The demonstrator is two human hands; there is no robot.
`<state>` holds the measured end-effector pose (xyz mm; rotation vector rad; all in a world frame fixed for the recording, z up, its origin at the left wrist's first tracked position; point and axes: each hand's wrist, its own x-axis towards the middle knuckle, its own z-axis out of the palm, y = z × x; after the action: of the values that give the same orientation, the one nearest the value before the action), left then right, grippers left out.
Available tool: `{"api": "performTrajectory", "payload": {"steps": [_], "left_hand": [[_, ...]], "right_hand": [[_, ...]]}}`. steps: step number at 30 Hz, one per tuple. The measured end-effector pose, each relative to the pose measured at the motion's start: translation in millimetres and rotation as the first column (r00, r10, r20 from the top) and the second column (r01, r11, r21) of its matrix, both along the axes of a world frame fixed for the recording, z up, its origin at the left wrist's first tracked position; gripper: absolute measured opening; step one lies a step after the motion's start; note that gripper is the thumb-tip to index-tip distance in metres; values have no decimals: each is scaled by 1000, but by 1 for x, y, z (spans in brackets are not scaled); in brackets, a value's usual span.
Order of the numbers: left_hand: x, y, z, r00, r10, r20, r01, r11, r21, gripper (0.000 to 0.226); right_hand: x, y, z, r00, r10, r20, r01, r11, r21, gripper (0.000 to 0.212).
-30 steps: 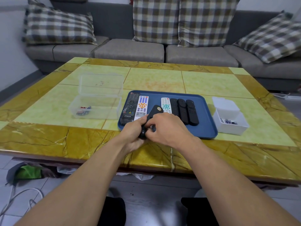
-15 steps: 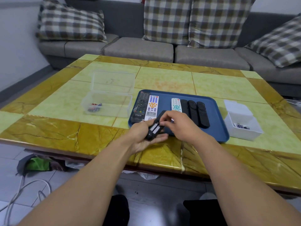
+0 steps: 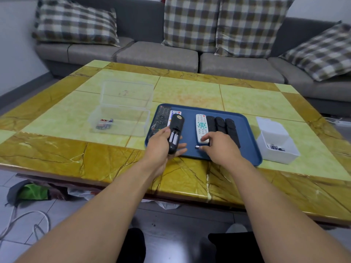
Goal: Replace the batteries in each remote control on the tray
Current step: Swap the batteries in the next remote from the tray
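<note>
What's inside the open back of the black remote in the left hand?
The black remote, held by the left hand, shows two pale batteries side by side in its open compartment. The thumb covers its left edge; polarity marks are unreadable.

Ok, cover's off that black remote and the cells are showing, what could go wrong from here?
Left hand grips the black remote tilted over the tray edge, compartment open; the exposed batteries could slip out onto the floor. Right hand pinches a small metallic piece, hard to identify; it could roll away. Batteries lie in both the clear box and the white box; mixing them is possible.
</note>
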<state>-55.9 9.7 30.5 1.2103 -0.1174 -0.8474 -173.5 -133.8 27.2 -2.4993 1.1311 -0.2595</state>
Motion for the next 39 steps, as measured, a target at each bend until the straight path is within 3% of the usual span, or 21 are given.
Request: {"api": "performTrajectory", "payload": {"steps": [4, 8, 11, 14, 17, 21, 27, 33, 39], "left_hand": [[-1, 0, 1, 998, 35, 50, -35, 999, -12, 33], [0, 2, 3, 998, 22, 52, -21, 1000, -21, 32], [0, 5, 4, 997, 7, 72, -5, 1000, -20, 34], [3, 8, 5, 994, 20, 108, -18, 1000, -21, 35], [7, 10, 5, 990, 52, 134, -49, 999, -21, 36], [11, 14, 5, 986, 73, 151, -71, 997, -17, 33], [15, 18, 6, 985, 83, 148, -81, 996, -26, 33], [19, 21, 6, 985, 98, 138, -95, 995, -31, 32], [22, 25, 7, 983, 127, 130, -123, 992, -38, 32]], "right_hand": [[9, 8, 8, 995, 25, -97, -38, 991, -130, 16], [15, 9, 6, 979, 28, -200, -53, 991, -124, 15], [21, 12, 2, 980, 45, -194, -64, 993, -94, 14], [30, 24, -4, 957, 219, -192, -238, 967, -85, 13], [36, 29, -7, 950, 296, -95, -301, 953, -44, 13], [36, 28, -6, 967, 253, -5, -253, 966, 47, 31], [39, 24, -3, 976, 216, -12, -214, 973, 81, 33], [44, 32, 4, 978, 200, -54, -202, 979, -34, 31], [55, 42, 2, 941, 312, -132, -325, 941, -91, 19]]}}
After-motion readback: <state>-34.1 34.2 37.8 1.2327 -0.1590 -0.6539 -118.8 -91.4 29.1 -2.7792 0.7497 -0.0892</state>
